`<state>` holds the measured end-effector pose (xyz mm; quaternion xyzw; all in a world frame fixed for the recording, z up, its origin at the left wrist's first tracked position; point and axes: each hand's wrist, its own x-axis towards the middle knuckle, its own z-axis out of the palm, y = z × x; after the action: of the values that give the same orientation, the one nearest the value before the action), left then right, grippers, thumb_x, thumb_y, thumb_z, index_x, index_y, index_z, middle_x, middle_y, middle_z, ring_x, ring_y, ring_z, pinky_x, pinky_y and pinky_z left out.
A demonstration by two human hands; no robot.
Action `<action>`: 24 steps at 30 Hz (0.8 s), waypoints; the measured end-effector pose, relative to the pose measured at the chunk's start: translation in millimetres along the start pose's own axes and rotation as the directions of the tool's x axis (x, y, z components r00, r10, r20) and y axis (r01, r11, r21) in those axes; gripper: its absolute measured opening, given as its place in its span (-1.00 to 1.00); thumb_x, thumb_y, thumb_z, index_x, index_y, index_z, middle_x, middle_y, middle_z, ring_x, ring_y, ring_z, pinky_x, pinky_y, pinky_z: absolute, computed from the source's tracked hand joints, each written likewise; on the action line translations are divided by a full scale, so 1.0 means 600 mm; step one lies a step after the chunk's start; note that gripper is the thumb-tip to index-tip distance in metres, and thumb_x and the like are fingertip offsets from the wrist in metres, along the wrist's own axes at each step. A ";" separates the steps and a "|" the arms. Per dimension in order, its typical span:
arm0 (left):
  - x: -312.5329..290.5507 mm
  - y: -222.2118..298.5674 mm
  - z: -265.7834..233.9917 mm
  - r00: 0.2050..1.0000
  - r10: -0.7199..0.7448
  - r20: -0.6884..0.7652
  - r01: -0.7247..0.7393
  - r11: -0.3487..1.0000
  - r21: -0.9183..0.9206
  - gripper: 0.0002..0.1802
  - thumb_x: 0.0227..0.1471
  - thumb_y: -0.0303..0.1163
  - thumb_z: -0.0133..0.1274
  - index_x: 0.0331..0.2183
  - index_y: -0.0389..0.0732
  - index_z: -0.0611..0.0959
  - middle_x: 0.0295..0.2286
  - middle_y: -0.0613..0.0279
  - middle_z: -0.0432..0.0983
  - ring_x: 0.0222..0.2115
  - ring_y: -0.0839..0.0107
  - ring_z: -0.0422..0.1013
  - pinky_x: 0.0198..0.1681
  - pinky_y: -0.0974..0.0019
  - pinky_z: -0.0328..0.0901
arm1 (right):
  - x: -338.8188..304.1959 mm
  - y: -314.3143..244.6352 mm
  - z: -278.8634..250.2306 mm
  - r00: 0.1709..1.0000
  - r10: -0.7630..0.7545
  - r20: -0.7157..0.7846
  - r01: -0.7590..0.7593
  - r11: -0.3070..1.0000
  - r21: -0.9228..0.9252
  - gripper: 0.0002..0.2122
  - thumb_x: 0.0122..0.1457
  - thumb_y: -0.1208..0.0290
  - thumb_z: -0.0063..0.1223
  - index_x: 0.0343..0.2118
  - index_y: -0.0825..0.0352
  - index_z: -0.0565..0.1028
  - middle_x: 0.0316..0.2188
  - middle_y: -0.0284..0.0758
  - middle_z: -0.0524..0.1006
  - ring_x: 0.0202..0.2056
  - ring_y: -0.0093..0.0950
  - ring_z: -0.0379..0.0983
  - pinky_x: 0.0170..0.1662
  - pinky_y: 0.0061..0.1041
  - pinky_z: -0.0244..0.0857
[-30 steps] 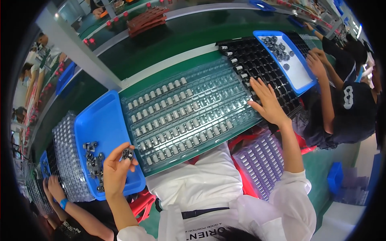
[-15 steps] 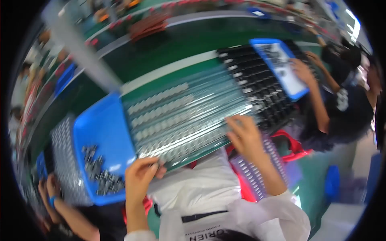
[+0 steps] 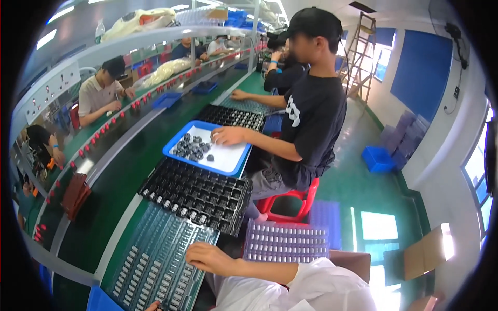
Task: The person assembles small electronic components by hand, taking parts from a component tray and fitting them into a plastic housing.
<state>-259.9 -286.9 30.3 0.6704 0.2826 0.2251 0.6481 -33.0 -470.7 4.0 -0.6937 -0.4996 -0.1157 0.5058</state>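
Clear tray (image 3: 174, 232) points lengthwise toward the black tray (image 3: 201, 189).

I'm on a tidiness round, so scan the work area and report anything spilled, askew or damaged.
Nothing clearly stands out. The dark parts are jumbled, but lie within the blue-rimmed tray; the silver parts sit in rows in the clear tray by the right hand. The clear tray's near end is cut off.

Clear tray (image 3: 179, 228) of thin, glossy plastic; silvery cylinders (image 3: 140, 267) with a smooth metallic sheen; black tray (image 3: 179, 181) in shiny plastic; blue tray (image 3: 243, 161) in smooth plastic; white sleeve (image 3: 332, 285) of cloth; wooden ladder (image 3: 360, 57); matt cardboard box (image 3: 423, 254); glossy green floor (image 3: 342, 186).
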 end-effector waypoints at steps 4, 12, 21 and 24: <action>0.007 0.000 0.011 0.999 0.032 -0.018 -0.033 0.999 -0.032 -0.75 0.09 -0.50 0.05 -0.14 -0.24 0.55 -0.48 0.24 0.51 -0.49 0.53 0.41 -0.44 0.53 0.28 | 0.014 -0.029 0.004 0.959 0.268 0.091 -0.283 0.921 0.268 -0.86 0.12 0.59 0.02 -0.24 0.36 0.46 -0.20 -0.31 0.44 -0.17 -0.41 0.43 -0.21 -0.51 0.40; -0.007 0.017 0.021 0.989 -0.045 0.142 0.070 0.981 -0.182 -0.60 0.13 -0.54 -0.02 0.02 -0.32 0.41 -0.14 0.06 0.43 -0.17 0.29 0.43 -0.06 0.30 0.37 | 0.043 -0.078 0.036 0.887 0.377 0.265 -0.460 0.685 0.565 -0.74 0.14 0.58 0.03 -0.08 0.32 0.50 -0.12 -0.35 0.45 -0.04 -0.54 0.39 -0.02 -0.49 0.40; -0.003 0.017 0.032 0.996 0.091 -0.001 -0.091 0.995 -0.044 -0.84 -0.11 -0.69 0.11 -0.44 -0.30 0.47 -0.12 -0.02 0.42 -0.25 0.33 0.43 -0.14 0.32 0.37 | 0.043 -0.107 0.062 0.816 0.433 0.384 -0.546 0.357 0.758 -0.87 0.11 0.57 0.12 -0.26 0.39 0.57 -0.26 -0.36 0.55 -0.28 -0.66 0.45 -0.25 -0.68 0.36; -0.004 0.016 0.045 0.989 0.078 0.129 -0.046 0.971 -0.233 -0.82 -0.02 -0.73 0.04 -0.29 -0.40 0.53 -0.02 -0.01 0.32 -0.09 0.17 0.43 -0.05 0.28 0.38 | 0.054 -0.110 0.046 0.844 0.405 0.351 -0.526 0.498 0.690 -0.81 0.05 0.68 0.12 -0.25 0.39 0.58 -0.17 -0.24 0.52 -0.11 -0.50 0.46 -0.06 -0.57 0.37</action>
<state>-242.6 -308.5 38.6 0.6134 0.1883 0.2296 0.7318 -80.8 -430.4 51.5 -0.5279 -0.3286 0.2970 0.7246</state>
